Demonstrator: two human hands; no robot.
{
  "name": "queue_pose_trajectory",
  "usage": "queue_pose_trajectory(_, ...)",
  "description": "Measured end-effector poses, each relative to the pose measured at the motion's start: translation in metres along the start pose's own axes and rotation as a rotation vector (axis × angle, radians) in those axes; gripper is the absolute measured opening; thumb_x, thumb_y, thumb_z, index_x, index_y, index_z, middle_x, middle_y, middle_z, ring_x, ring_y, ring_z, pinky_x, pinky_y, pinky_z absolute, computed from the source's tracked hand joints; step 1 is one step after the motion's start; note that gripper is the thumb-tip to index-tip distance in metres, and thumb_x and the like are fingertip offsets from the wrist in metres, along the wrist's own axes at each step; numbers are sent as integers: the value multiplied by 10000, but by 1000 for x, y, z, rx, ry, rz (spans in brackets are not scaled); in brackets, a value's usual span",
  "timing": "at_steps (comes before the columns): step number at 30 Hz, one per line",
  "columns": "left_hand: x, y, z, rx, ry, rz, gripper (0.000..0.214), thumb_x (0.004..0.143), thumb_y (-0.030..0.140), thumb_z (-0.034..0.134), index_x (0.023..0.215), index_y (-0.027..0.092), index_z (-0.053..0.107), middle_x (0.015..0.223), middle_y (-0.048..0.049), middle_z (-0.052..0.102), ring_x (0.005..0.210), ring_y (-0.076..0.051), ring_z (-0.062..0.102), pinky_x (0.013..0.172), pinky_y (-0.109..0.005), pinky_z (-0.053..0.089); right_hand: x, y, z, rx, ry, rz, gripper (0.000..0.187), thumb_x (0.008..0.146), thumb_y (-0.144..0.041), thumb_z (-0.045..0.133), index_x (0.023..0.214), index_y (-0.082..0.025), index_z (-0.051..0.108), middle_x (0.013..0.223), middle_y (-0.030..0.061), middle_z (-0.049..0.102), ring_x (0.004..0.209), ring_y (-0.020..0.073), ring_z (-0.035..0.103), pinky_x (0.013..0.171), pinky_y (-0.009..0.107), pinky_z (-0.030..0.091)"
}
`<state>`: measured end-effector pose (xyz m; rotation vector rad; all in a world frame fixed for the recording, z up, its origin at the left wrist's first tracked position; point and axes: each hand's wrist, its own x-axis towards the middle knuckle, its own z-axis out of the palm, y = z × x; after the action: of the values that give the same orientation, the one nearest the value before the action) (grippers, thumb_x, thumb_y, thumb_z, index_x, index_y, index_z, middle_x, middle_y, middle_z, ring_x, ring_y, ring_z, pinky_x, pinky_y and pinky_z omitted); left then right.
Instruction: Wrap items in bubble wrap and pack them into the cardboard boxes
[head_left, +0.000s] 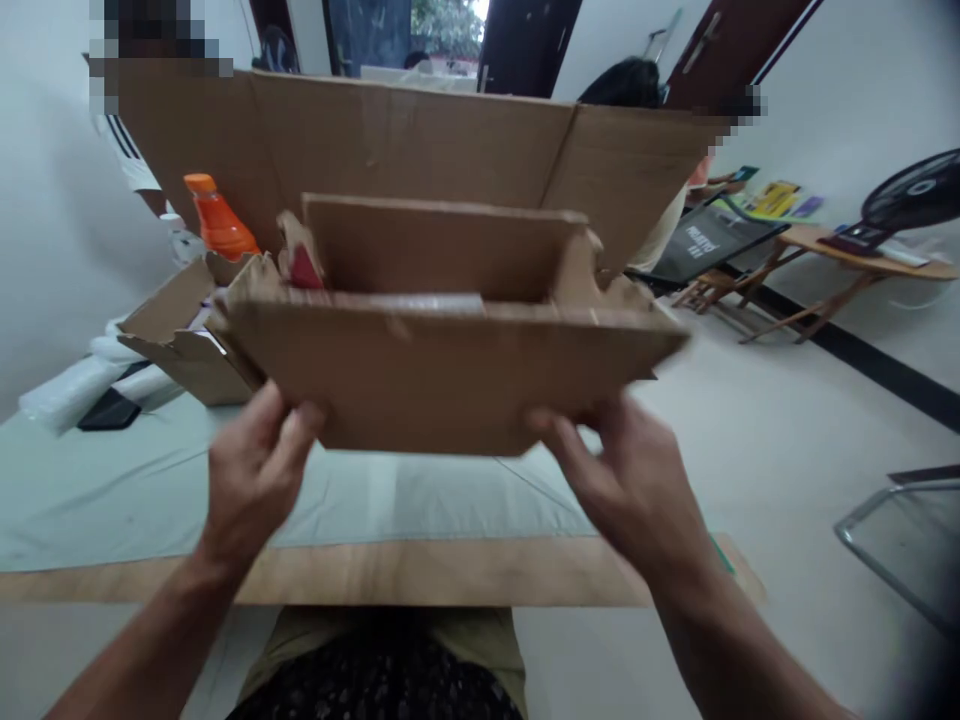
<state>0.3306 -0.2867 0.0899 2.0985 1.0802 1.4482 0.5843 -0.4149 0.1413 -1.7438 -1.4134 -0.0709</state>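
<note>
A brown cardboard box point(435, 380) with its top open is gripped between my two hands over the cloth-covered table. My left hand point(259, 460) holds its lower left corner, the thumb lying on the front wall. At the lower right corner, my right hand point(622, 470) has its thumb on the front and its other fingers mostly hidden behind the side. Something pale and flat point(439, 301) shows just above the front wall, and a dark red piece point(304, 268) shows at the left inside. The rest of the contents is hidden.
Behind stands a wide cardboard panel point(412, 140). At left are a smaller cardboard box point(180, 350), an orange bottle point(217, 220), clear plastic wrap point(67, 390) and a black flat object point(109, 412). A wooden edge point(450, 570) borders the green cloth point(435, 500). People sit beyond the panel.
</note>
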Motion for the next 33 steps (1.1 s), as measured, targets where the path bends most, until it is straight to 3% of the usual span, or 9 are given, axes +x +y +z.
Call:
queue_pose_trajectory(4, 53, 3, 36, -206, 34, 138, 274, 982, 430, 562, 998, 191, 695, 830, -3, 664, 784, -159, 616, 728, -256, 518, 54, 24, 6, 183, 73, -9, 312, 889, -470, 707, 1067, -215, 677, 1022, 74, 761, 921, 235, 718, 737, 377, 591)
queue_pose_trajectory(7, 42, 13, 60, -270, -106, 209, 322, 1004, 374, 525, 1206, 179, 683, 995, -51, 732, 943, -198, 681, 863, -310, 554, 23, 44, -14, 100, 186, 89, 337, 880, -486, 738, 1097, -232, 695, 1096, 99, 761, 992, 253, 718, 783, 403, 586)
queue_pose_trajectory(11, -4, 6, 29, -122, -157, 108, 245, 995, 320, 561, 1138, 208, 726, 926, -15, 741, 846, -184, 687, 782, -276, 552, -29, 31, -15, 22, 79, 152, 280, 905, -512, 691, 954, -236, 694, 871, 60, 764, 753, 250, 714, 593, 361, 554)
queue_pose_trajectory(14, 0, -8, -1, -33, -1, 19, 223, 958, 397, 643, 1026, 212, 745, 763, 31, 666, 693, -135, 602, 654, -227, 497, -7, 16, 15, 105, 3, 36, 257, 912, -484, 673, 899, -228, 653, 841, 42, 729, 742, 226, 684, 637, 356, 559)
queue_pose_trajectory(17, 4, -17, 0, -97, 116, -60, 286, 938, 446, 669, 1059, 192, 721, 846, 3, 683, 796, -158, 645, 763, -260, 539, 35, 19, 42, 285, -16, -60, 267, 906, -470, 677, 1019, -230, 645, 982, 50, 737, 871, 232, 693, 766, 387, 586)
queue_pose_trajectory(20, -33, -24, 19, -153, 101, -230, 421, 928, 460, 680, 1235, 173, 651, 1085, -84, 723, 1044, -245, 697, 982, -375, 556, 52, 31, 57, 351, -116, -135, 288, 903, -445, 674, 1085, -223, 656, 1091, 72, 739, 1004, 260, 683, 883, 426, 570)
queue_pose_trajectory(24, -114, -34, 30, -199, 12, -412, 664, 935, 436, 679, 1503, 181, 449, 1352, -166, 635, 1375, -314, 550, 1247, -501, 335, 37, 36, 76, 364, -271, -149, 408, 889, -392, 652, 1252, -205, 652, 1291, 109, 706, 1151, 298, 656, 999, 471, 531)
queue_pose_trajectory(29, -176, -54, 9, 17, 57, -639, 688, 966, 454, 607, 1571, 225, 371, 1342, -142, 637, 1344, -328, 587, 1221, -495, 390, 18, 25, 105, 352, -432, -103, 579, 869, -274, 626, 1443, -243, 567, 1448, 102, 634, 1225, 308, 633, 1043, 497, 512)
queue_pose_trajectory(33, -205, -79, -2, 180, -15, -524, 715, 930, 381, 656, 1573, 257, 371, 1308, -122, 658, 1296, -330, 625, 1140, -453, 502, 29, 31, 143, 441, -537, -67, 626, 843, -224, 609, 1466, -244, 548, 1415, 82, 661, 1194, 298, 651, 1028, 468, 529)
